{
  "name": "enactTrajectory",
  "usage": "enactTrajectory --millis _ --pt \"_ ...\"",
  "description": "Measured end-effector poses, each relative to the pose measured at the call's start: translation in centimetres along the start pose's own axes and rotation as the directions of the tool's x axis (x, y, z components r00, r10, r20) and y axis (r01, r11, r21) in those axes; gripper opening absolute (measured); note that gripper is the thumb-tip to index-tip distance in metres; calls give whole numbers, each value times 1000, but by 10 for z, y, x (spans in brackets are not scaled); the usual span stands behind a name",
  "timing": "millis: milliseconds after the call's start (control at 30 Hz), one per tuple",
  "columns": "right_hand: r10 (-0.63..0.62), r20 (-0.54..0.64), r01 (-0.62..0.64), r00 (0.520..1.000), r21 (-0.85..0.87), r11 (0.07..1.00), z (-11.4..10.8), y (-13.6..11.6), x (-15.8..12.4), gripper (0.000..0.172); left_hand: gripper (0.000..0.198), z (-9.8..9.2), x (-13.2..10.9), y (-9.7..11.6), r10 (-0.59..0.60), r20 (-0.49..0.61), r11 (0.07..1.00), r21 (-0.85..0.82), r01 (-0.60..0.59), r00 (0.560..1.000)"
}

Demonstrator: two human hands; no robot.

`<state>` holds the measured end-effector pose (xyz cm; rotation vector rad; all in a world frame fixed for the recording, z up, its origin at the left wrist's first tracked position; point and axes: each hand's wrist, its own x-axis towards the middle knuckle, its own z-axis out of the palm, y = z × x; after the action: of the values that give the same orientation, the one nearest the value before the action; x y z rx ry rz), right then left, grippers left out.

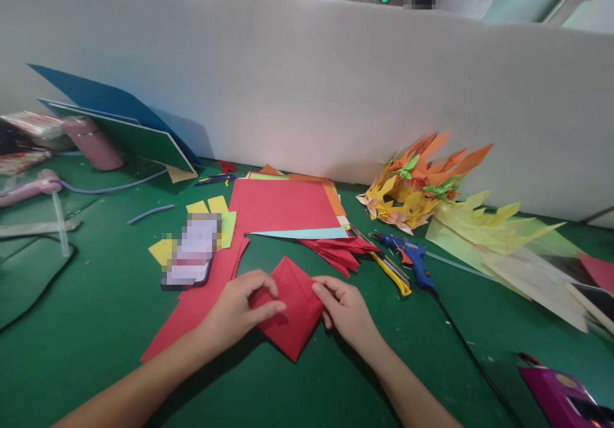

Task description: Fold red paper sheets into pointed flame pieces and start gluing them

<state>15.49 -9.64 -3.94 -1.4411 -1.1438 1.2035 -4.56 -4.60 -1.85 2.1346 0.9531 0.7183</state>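
Observation:
A folded red paper [293, 316], diamond-shaped with creases, is held just above the green table, its corners pointing up and down. My right hand [343, 309] pinches its right corner between thumb and fingers. My left hand [249, 306] is at the left side of the paper, fingers curled and the thumb lying over its front; the left corner is partly hidden by this hand. Behind the paper lie a stack of red sheets [283, 204] and several pointed red folded pieces [338, 252]. More red paper [192, 313] lies under and beside my left forearm.
A phone [194, 249] lies among yellow notes at left. Right of centre are a yellow cutter [391, 271], a blue glue gun [417, 265] and orange-yellow paper crowns [417, 191]. A pink bottle [93, 143] leans near boards [134, 137].

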Motion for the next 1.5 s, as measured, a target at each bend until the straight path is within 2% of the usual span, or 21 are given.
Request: enactTrajectory --millis 167,433,567,667,800,900,1000,1067,1133,1200,1267,1367,1500 --pt "8 -32 -8 999 -9 1000 -1 3 3 47 13 -2 -1 -3 37 30 994 -102 -34 999" --pt "9 -27 -8 1000 50 999 -2 10 13 48 19 -6 3 -14 -15 76 981 -194 30 997" --pt "18 -17 -17 1000 69 997 -6 11 15 48 12 -12 5 -16 -70 97 965 -247 93 993" --pt "22 69 -29 997 99 995 -11 9 14 46 13 -12 5 -18 -126 72 958 -251 141 989" --pt "3 191 -31 982 144 989 -15 9 13 40 19 -8 4 -19 -176 -24 943 -289 162 984" --pt "-36 170 9 985 157 988 -16 11 13 37 19 -8 4 -17 -145 -83 944 -310 113 986" --pt "-101 133 80 986 157 984 -17 12 12 32 12 -11 5 -14 -68 -79 981 -188 52 995" --pt "-172 103 156 980 144 977 -18 11 9 24 9 -13 4 -13 30 -105 995 -89 -39 994" --pt "-320 41 315 947 97 944 -20 9 5 16 9 -15 3 -11 137 -171 990 -15 -141 976" --pt "-504 -21 504 863 -1 863 -22 6 2 19 15 -16 1 -9 234 -219 972 39 -231 947" --pt "-634 -27 628 773 -115 770 -23 5 2 26 17 -16 1 -9 319 -213 948 88 -307 923" --pt "-720 14 700 694 -247 670 -25 7 6 31 19 -13 2 -12 388 -99 916 149 -372 916" --pt "-753 127 740 645 -349 575 -28 12 11 32 20 -11 4 -20 389 70 893 216 -394 919"
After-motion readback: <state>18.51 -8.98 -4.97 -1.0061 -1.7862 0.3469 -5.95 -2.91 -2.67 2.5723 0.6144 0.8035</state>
